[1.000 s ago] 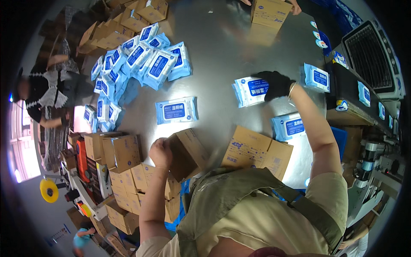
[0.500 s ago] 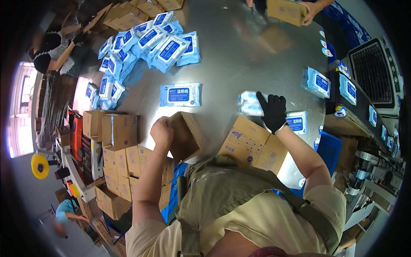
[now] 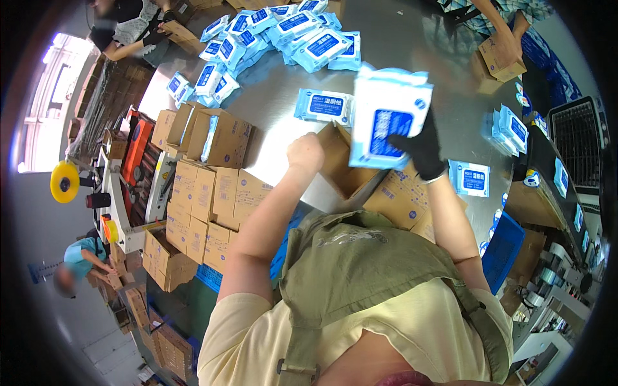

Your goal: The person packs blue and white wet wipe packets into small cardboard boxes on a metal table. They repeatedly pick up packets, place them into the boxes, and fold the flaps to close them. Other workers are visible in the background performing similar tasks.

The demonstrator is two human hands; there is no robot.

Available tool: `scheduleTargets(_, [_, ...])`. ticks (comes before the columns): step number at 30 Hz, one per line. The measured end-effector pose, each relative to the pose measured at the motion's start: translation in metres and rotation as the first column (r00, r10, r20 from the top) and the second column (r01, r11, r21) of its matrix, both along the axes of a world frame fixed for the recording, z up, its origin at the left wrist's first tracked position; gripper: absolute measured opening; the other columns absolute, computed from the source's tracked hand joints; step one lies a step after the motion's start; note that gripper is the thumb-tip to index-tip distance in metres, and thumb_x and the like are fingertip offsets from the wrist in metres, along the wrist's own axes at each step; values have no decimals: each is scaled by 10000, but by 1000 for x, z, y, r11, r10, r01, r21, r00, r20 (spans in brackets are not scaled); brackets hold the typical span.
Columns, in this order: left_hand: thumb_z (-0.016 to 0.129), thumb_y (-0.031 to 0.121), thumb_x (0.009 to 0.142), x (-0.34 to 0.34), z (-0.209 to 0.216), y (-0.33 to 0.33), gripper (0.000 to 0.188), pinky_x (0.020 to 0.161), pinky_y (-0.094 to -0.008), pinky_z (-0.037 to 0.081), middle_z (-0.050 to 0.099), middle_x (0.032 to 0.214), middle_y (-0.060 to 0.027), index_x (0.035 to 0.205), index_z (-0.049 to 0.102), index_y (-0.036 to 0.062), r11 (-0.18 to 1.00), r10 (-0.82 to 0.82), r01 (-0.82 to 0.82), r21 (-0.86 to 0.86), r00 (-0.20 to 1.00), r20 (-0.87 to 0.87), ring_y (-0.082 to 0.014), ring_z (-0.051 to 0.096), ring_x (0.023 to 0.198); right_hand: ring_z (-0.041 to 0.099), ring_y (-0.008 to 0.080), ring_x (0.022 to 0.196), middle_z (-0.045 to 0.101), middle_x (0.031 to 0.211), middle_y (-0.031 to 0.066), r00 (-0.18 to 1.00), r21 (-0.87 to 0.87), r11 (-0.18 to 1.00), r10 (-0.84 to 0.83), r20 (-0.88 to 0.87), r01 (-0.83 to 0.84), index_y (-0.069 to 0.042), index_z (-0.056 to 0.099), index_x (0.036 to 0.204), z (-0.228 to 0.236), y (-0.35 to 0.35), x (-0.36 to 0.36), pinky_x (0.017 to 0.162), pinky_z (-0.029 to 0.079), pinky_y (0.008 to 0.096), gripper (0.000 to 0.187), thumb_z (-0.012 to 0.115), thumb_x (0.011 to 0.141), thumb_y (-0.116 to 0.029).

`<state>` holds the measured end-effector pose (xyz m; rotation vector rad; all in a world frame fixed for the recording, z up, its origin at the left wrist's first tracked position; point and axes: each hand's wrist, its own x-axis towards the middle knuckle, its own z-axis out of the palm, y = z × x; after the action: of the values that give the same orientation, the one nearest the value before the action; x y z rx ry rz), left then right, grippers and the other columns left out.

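Observation:
My bare left hand [image 3: 306, 153] is closed at the left edge of an open cardboard box [image 3: 353, 174], whose hollow inside faces up. My right hand [image 3: 421, 147], in a black glove, grips white-and-blue packs of wet wipes [image 3: 380, 119], seemingly stacked, with the thumb across the front label. The packs are raised over the table, tilted upright, beside the box opening. Behind my left hand a single wipes pack [image 3: 325, 106] lies flat on the metal table. To the right of my right wrist lies another wipes pack [image 3: 468, 178]. Closed cartons [image 3: 394, 201] sit below my right forearm.
A heap of wipes packs [image 3: 293, 32] covers the far left of the metal table [image 3: 444, 83]. Filled open boxes [image 3: 222, 138] and stacked cartons [image 3: 193, 199] stand left, near a taping machine [image 3: 138, 154]. At right, a conveyor [image 3: 547, 164] carries packs; a co-worker's hands [image 3: 508, 45] hold a box.
My right hand has lifted the wipes packs off the table and brought them toward the open box. My left hand and that box have shifted right in the picture, as the view turned.

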<state>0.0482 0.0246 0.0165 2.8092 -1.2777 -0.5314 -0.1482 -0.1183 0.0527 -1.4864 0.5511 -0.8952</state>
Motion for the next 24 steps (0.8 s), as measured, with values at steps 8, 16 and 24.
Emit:
scheduleTargets(8, [578,179,782,13,-7,46,338,809,-428,469,621,971,-193,1086,569,30,948,-125,58,-313,972,-199,-362,584,928,594,342,849,581,950,224,670,-608,726,-280,-688,-322,-58,363,1335,-17,88,31,729,479,441,808,733,662,-306])
scheduleTargets(16, [668,204,703,-12,-2,81,482,1002,-457,327,535,1145,-145,1135,512,61,489,-486,480,-728,844,229,-290,482,1122,511,346,1101,506,1222,181,616,-332,714,173,-769,-616,-108,423,1309,-48,85,44,929,410,424,585,629,784,-265])
scheduleTargets(24, [554,267,811,-5,-31,109,179,601,-381,486,611,731,-70,808,620,101,892,-439,443,-93,897,56,-235,623,651,527,336,1095,560,1164,215,281,-581,814,-557,-782,-3,3,541,1158,-57,29,-127,942,412,385,600,712,681,-317])
